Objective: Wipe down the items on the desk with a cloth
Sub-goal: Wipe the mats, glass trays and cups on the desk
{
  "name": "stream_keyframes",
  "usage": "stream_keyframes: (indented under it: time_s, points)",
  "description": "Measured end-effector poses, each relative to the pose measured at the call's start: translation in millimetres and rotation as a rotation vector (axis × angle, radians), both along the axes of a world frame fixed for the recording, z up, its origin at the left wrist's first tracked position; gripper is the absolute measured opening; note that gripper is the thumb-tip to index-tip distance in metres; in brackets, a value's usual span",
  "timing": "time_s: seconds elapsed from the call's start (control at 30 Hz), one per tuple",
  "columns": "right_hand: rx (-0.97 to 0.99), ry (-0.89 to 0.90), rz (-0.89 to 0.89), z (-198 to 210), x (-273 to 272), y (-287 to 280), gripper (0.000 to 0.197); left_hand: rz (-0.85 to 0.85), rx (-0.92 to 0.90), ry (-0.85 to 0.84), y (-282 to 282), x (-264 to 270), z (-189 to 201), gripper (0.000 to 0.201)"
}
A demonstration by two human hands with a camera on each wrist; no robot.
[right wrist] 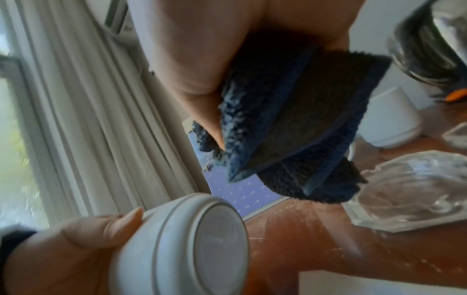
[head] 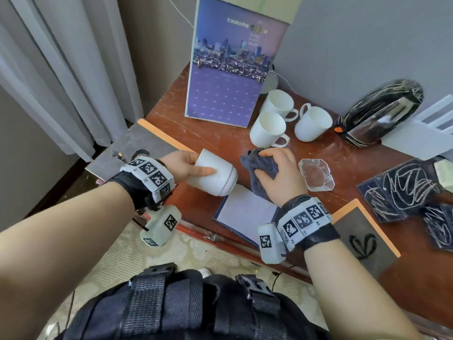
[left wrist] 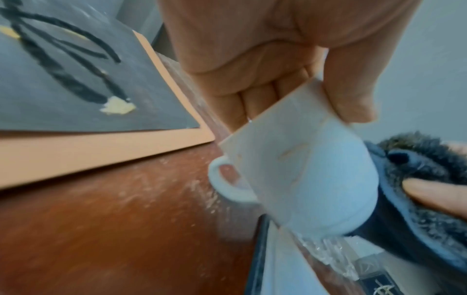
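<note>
My left hand (head: 190,166) grips a white mug (head: 215,174) on its side above the desk, thumb along the top, base pointing right. The mug (left wrist: 300,177) shows its handle hanging down in the left wrist view, and its ringed base (right wrist: 202,243) faces the right wrist camera. My right hand (head: 277,168) holds a folded dark blue cloth (head: 259,165) just right of the mug's base. The cloth (right wrist: 290,127) is pinched between thumb and fingers, and the cloth (left wrist: 417,185) seems to touch the mug's bottom edge.
Three white mugs (head: 269,128) stand behind on the red-brown desk (head: 215,136), beside an upright calendar (head: 228,69). A glass ashtray (head: 316,174) sits right of my right hand, a black kettle (head: 377,111) further back. A notepad (head: 245,212) lies under the hands.
</note>
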State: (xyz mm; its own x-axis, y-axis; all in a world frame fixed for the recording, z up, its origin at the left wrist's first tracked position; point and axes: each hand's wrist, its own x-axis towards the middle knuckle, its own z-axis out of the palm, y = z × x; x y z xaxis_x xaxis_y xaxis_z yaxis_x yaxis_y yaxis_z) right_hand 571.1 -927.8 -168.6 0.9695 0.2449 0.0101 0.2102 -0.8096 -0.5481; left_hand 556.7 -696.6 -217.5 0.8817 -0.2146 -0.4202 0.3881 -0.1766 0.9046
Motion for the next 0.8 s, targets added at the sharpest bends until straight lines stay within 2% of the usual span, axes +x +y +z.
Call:
stream_keyframes:
  time_s: [0.07,0.17,0.23,0.27,0.37,0.43,0.5,0.57,0.63,0.73,0.8]
  points:
    - [0.031,0.027,0.016,2,5,-1,0.032,-0.004,-0.049,0.023,-4,4,7,0.016]
    - [0.045,0.063,0.12,1,10,4,0.033,-0.013,0.013,0.025,-13,5,7,0.004]
    - [0.075,0.102,0.159,-3,12,9,0.033,0.024,0.043,0.005,-19,6,3,0.007]
    - [0.084,0.119,0.161,-6,13,11,0.033,0.031,0.025,-0.001,-21,6,2,0.016]
    - [0.136,0.151,0.163,-16,17,13,0.032,-0.039,-0.016,-0.004,-23,11,-9,0.066]
    - [0.149,0.151,0.165,-21,19,12,0.031,-0.14,-0.069,-0.019,-26,10,-15,0.078]
    - [0.141,0.166,0.166,-26,21,10,0.031,-0.227,-0.038,-0.033,-29,5,-23,0.065]
    - [0.138,0.198,0.167,-29,22,6,0.031,-0.237,0.029,-0.062,-30,-2,-28,0.049]
    - [0.149,0.204,0.161,-30,23,3,0.031,-0.183,0.037,-0.054,-30,-5,-31,0.054]
    - [0.18,0.104,0.184,-22,26,8,0.031,-0.178,0.028,-0.064,-32,-5,-33,0.037]
    - [0.165,0.013,0.266,-19,24,18,0.033,-0.158,0.023,-0.061,-32,-4,-33,0.024]
